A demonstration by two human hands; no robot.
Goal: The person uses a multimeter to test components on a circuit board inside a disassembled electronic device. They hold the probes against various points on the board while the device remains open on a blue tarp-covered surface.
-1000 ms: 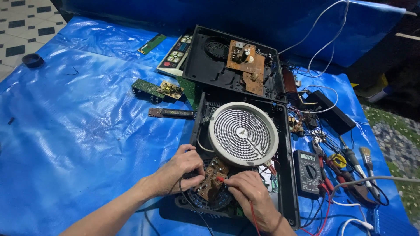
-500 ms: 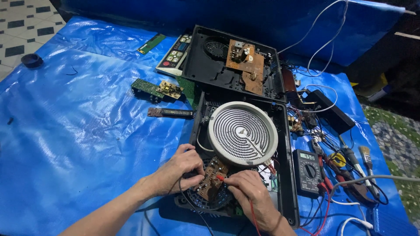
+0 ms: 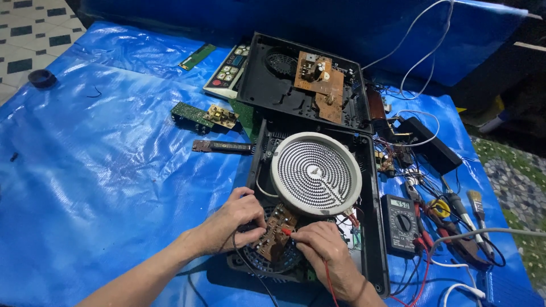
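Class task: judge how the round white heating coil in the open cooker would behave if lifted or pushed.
The heating coil looks stiff and probably brittle, being a ceramic-like disc. It lies flat and wide, so it seems unlikely to tip or roll. Wires near its edge would likely tether it.

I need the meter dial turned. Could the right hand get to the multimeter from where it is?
Probably yes: the multimeter lies just beside the right hand with only its leads between, but that hand holds a red probe.

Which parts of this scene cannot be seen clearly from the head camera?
- The red probe tip: the right hand covers the shaft.
- The brown circuit board: both hands hide its edges; the left hand covers the black probe.
- The multimeter reading: too small.
- White cables: cut off by the bottom edge.
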